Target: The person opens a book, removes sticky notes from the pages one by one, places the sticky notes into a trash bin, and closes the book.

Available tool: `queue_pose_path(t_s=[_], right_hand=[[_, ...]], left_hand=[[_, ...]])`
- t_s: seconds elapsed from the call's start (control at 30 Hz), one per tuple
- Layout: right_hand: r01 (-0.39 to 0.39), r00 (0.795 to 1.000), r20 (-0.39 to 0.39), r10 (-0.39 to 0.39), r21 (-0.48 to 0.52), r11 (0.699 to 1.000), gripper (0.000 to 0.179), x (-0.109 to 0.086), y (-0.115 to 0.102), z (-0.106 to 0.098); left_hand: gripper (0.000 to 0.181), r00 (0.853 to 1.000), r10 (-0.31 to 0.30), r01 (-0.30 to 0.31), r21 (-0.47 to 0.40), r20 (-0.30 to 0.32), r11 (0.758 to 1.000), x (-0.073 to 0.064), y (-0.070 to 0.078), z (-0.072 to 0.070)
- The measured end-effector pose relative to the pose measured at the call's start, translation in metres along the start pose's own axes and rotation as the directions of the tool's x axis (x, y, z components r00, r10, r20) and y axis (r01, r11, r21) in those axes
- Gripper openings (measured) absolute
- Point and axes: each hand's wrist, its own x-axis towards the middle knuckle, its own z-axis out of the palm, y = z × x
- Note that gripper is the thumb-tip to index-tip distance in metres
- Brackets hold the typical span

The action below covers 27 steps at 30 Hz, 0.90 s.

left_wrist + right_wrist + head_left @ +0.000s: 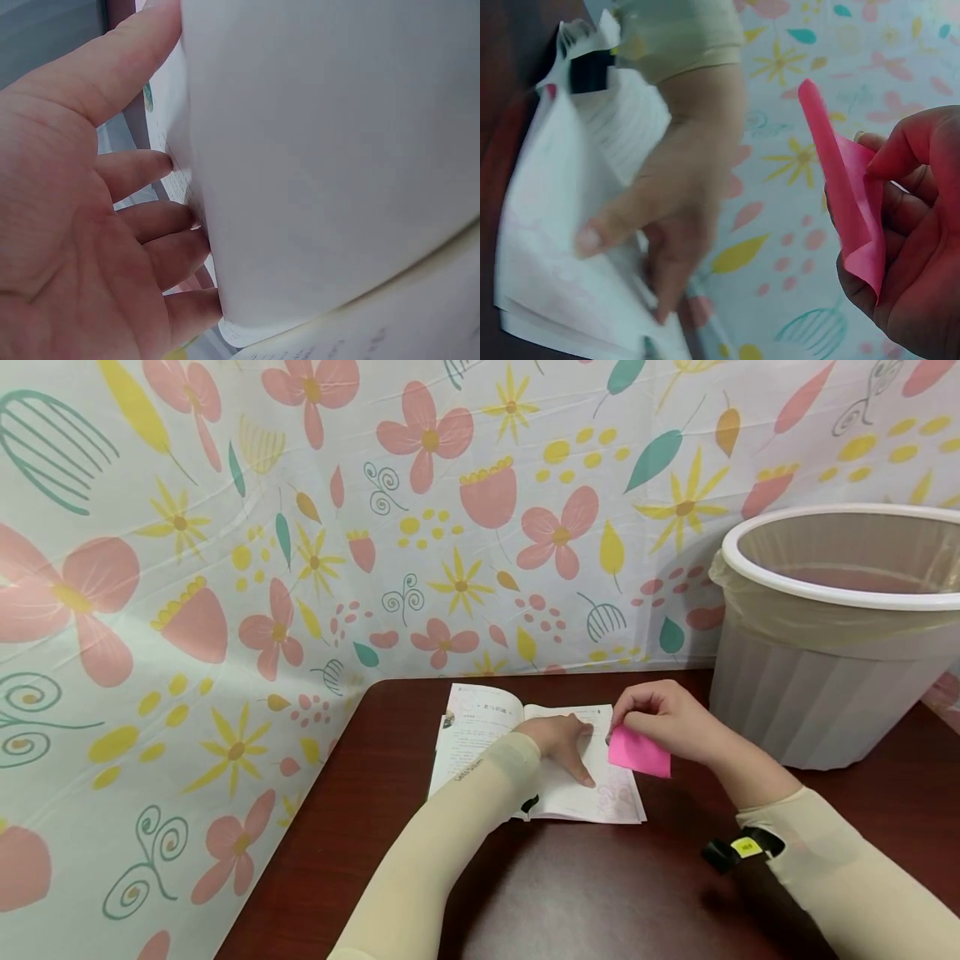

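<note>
An open book (480,727) with printed pages lies on the table. Over its right-hand page is my left hand (558,739), with thumb and fingers spread. In the left wrist view those fingertips touch the edge of a pale page (322,150). My right hand (667,718) pinches a pink sticky note (639,752) just off the book's right side. In the right wrist view the sticky note (851,202) is bent and curled along one edge, between thumb and fingers. That view also has the book (555,232) with my left hand (667,195) blurred over it.
A grey trash bin (795,677) with a white rim and a plastic liner stands on the right of the dark red-brown table (585,893). A flower-printed cloth (300,527) hangs behind the table and along its left side.
</note>
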Motion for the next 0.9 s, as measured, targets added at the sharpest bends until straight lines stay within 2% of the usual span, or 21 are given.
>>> queue_pose_path(t_s=[0.27,0.37,0.5,0.7,0.9], right_hand=[[0.065,0.997,0.045,-0.058,-0.173,0.983,0.034,0.018,-0.049,-0.041],[0.107,0.994,0.063,-0.093,-0.264,0.959,0.036,0.027,-0.069,-0.062],[0.135,0.991,0.076,-0.114,-0.396,0.908,0.035,0.042,-0.096,-0.089],[0.087,0.996,0.058,-0.065,-0.557,0.826,0.028,0.067,-0.127,-0.133],[-0.066,0.998,-0.062,0.034,-0.647,0.759,0.018,0.096,-0.14,-0.179]], left_hand=[[0.108,1.0,-0.028,0.028,-0.017,0.006,0.999,-0.003,0.0,-0.001],[0.108,1.0,-0.021,0.021,-0.022,0.007,1.0,-0.003,-0.001,-0.001],[0.107,1.0,-0.02,0.02,-0.03,0.009,0.999,-0.004,-0.002,-0.002],[0.106,0.999,-0.027,0.028,-0.048,0.022,0.998,-0.005,-0.003,-0.002],[0.107,1.0,-0.021,0.022,-0.047,0.023,0.999,-0.003,-0.003,-0.002]])
